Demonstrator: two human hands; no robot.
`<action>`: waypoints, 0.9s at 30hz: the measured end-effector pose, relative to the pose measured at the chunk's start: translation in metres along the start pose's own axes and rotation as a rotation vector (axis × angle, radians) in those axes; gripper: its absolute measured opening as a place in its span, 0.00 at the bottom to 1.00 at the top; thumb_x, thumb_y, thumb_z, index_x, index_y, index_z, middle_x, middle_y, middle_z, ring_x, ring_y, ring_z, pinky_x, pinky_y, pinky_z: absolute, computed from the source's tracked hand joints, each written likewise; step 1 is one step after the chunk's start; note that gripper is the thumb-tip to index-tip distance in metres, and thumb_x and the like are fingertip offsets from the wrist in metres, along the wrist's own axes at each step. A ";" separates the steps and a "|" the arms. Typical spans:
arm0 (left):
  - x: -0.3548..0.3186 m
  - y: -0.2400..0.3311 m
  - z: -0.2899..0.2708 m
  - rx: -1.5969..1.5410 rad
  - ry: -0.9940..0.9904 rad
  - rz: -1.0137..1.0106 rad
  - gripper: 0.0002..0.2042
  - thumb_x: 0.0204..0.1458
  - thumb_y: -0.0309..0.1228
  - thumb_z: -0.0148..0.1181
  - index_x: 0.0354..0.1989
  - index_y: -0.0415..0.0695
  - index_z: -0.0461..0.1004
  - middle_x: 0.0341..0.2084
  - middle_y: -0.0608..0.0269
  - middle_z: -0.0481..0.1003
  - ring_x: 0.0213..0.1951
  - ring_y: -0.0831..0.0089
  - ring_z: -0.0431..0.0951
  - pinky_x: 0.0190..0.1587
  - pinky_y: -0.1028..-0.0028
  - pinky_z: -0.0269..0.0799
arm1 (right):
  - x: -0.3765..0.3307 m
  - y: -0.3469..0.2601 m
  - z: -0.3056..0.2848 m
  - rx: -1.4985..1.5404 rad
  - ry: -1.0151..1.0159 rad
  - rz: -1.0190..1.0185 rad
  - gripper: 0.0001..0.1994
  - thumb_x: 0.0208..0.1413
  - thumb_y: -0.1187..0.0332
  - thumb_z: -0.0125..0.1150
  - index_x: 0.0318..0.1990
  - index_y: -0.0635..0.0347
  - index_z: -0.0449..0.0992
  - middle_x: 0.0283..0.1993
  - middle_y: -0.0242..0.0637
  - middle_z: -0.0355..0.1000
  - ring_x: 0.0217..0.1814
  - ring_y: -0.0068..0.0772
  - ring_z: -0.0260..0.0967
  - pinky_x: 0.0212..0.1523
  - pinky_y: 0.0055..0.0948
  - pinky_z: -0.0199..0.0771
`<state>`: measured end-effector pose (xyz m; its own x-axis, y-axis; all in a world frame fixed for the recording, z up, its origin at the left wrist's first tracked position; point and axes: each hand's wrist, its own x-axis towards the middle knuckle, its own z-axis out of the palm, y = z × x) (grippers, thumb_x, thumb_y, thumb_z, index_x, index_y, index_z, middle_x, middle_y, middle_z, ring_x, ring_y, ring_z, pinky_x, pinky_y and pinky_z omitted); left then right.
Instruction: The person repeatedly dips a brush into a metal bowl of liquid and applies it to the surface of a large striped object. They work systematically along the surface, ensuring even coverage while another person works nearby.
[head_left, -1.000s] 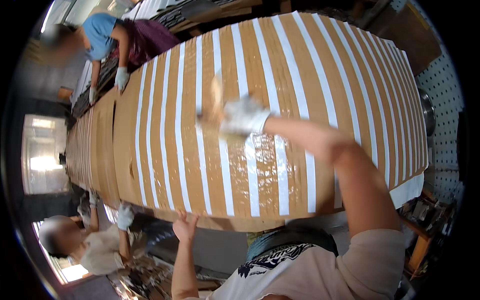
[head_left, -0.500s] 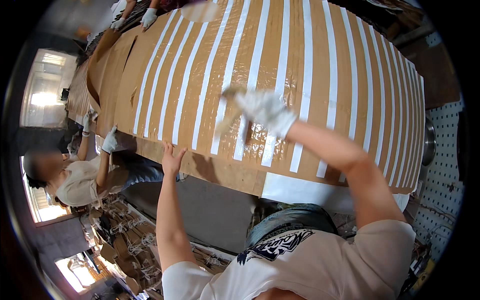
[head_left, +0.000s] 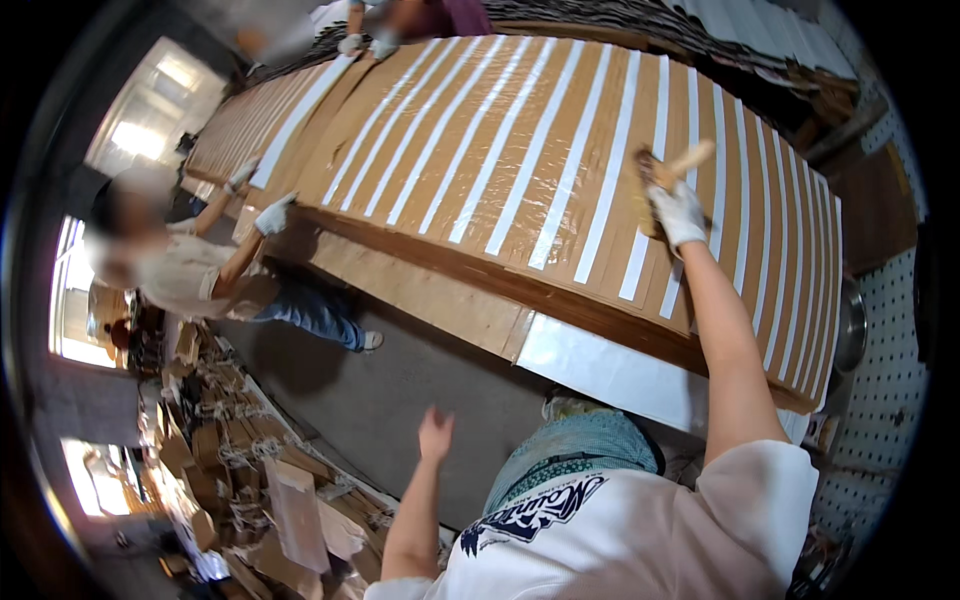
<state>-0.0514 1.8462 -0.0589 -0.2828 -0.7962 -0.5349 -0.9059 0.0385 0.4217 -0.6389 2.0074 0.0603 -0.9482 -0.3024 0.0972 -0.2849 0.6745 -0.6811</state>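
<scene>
A broad brown cardboard stack [head_left: 420, 165] with white strips [head_left: 575, 165] across its glossy, wet-looking top lies in front of me. My right hand [head_left: 680, 213], in a white glove, is closed round a brush with a pale wooden handle [head_left: 692, 156]. Its dark bristles [head_left: 643, 190] are over the strips, right of the middle; whether they press on the sheet I cannot tell. My bare left hand [head_left: 435, 437] hangs above the grey floor, off the stack's near edge. It touches nothing I can see, and its fingers are blurred.
At the left, a co-worker's gloved hands [head_left: 274, 214] touch the stack's edge. Another person's gloved hands [head_left: 382, 46] are at the far left end. A wooden board [head_left: 430, 300] and white sheet [head_left: 610, 370] lie below the near edge. Cardboard scraps [head_left: 240, 480] pile at lower left.
My right hand with the brush has moved right across the strips. My left hand has left the near edge and dropped back toward me. The co-workers' top sheet now lies flatter, and the view has shifted.
</scene>
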 end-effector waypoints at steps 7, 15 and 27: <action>-0.141 -0.177 0.098 -0.281 -0.074 -0.384 0.17 0.58 0.41 0.50 0.31 0.38 0.76 0.30 0.48 0.79 0.37 0.52 0.80 0.43 0.58 0.73 | -0.085 0.134 -0.063 0.218 0.256 0.284 0.28 0.49 0.48 0.62 0.43 0.69 0.76 0.45 0.58 0.75 0.48 0.58 0.73 0.50 0.43 0.71; -0.132 -0.095 0.084 0.021 0.066 0.058 0.22 0.60 0.47 0.48 0.29 0.38 0.75 0.29 0.43 0.77 0.36 0.45 0.77 0.40 0.53 0.71 | -0.236 0.201 -0.146 1.168 0.122 0.733 0.15 0.60 0.67 0.58 0.54 0.52 0.70 0.48 0.33 0.76 0.48 0.30 0.75 0.46 0.35 0.80; -0.137 0.072 0.149 0.163 -0.031 0.621 0.22 0.62 0.44 0.47 0.25 0.37 0.71 0.27 0.39 0.74 0.35 0.43 0.75 0.37 0.53 0.68 | -0.410 0.302 -0.253 1.472 0.495 0.891 0.21 0.65 0.50 0.48 0.58 0.51 0.68 0.57 0.30 0.71 0.57 0.33 0.70 0.54 0.36 0.75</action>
<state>-0.1250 2.0480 -0.0645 -0.7770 -0.5784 -0.2483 -0.6058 0.5801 0.5445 -0.3713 2.5052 -0.0018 -0.7592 0.1770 -0.6264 0.3699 -0.6745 -0.6389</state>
